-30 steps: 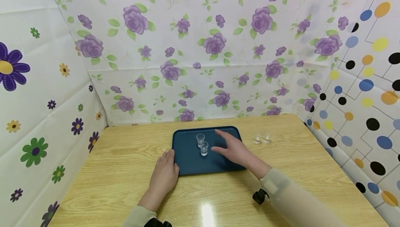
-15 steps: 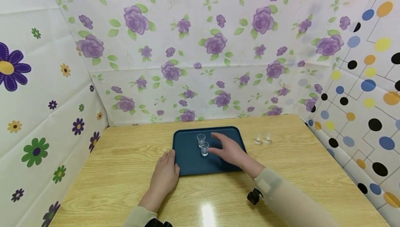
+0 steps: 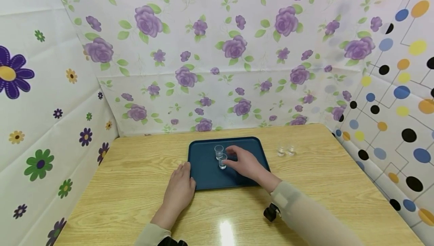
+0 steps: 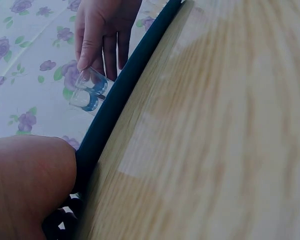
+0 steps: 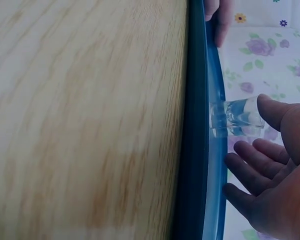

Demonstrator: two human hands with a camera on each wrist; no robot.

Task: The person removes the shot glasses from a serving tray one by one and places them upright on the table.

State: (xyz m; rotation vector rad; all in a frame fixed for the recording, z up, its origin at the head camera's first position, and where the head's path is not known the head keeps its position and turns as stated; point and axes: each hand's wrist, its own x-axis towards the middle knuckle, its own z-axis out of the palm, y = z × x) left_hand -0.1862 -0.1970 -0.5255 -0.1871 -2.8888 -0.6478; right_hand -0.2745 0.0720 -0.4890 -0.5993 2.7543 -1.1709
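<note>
Two clear shot glasses stand upright on a dark blue tray [image 3: 207, 178] in the head view, the far glass [image 3: 218, 150] just behind the near glass [image 3: 222, 166]. My right hand [image 3: 245, 165] reaches over the tray from the right. Its thumb [image 5: 272, 112] is right at the near glass's rim in the right wrist view, while the other fingers are spread below, apart from the glass. My left hand [image 3: 179, 185] rests along the tray's left edge, fingers extended and thumb by the near corner.
Two more shot glasses, a left one [image 3: 281, 151] and a right one [image 3: 291, 150], stand on the wooden table [image 3: 135, 178] right of the tray. A flowered sheet [image 3: 203, 50] hangs behind the table, with patterned sheets at both sides.
My right hand has moved left over the tray, bringing its thumb up to the near shot glass and drawing its fingers in a little. The left hand and the glasses have stayed put.
</note>
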